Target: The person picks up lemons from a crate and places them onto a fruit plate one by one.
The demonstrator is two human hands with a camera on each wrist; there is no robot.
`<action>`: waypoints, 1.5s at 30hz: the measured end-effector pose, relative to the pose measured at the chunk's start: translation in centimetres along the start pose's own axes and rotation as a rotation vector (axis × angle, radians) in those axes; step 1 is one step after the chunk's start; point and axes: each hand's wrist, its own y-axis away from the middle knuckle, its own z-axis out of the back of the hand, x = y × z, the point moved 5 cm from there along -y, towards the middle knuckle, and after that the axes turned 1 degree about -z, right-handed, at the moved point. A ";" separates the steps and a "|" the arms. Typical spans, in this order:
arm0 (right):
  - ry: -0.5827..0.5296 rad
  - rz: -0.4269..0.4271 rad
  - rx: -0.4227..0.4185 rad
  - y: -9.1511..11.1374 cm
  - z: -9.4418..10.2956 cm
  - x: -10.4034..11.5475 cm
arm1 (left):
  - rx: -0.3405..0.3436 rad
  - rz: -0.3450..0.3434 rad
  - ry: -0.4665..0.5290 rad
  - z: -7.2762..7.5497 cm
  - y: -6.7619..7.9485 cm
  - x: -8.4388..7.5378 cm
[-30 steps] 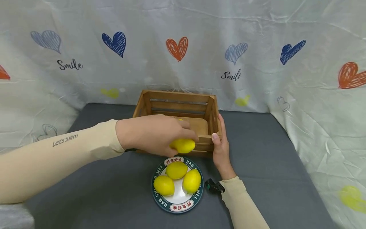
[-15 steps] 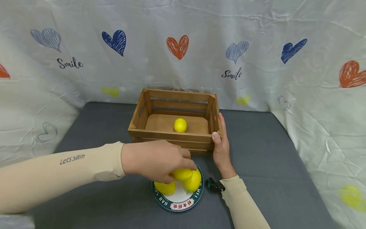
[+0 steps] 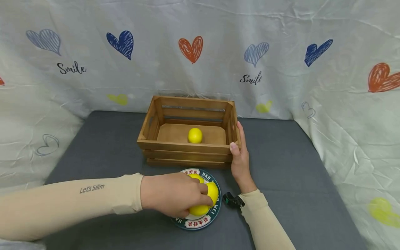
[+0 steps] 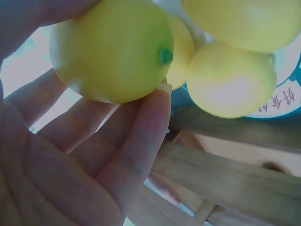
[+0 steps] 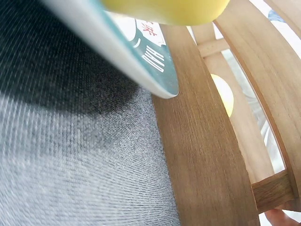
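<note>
My left hand point(image 3: 176, 194) is low over the round plate point(image 3: 215, 208) with a lemon point(image 3: 199, 210) in its fingers. In the left wrist view that lemon point(image 4: 110, 52) sits between thumb and fingertips, its green-tipped end showing. Other yellow lemons point(image 3: 214, 192) lie on the plate around it, partly covered by the hand. My right hand point(image 3: 241, 166) holds the wooden crate point(image 3: 187, 146) at its front right corner, thumb on the front and fingers along the outer side. One lemon point(image 3: 195, 135) rests on the crate's floor.
The plate stands just in front of the crate on a dark grey cloth-covered table point(image 3: 281, 194). A pale curtain point(image 3: 218, 27) with printed hearts hangs behind and at both sides. A black strap device point(image 3: 233, 200) is at my right wrist, beside the plate.
My left hand has come back from the crate's front toward me, carrying the lemon down over the plate. The lemon inside the crate has come into full view. My right hand keeps its hold.
</note>
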 end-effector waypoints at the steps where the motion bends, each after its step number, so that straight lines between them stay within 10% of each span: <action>1: 0.000 0.002 0.001 0.0 0.0 0.0 | -0.006 -0.001 -0.005 -0.1 0.0 -0.1; 45: 0.029 0.017 0.003 -0.1 -0.1 0.3 | -0.028 -0.054 -0.117 -3.7 -0.7 -1.5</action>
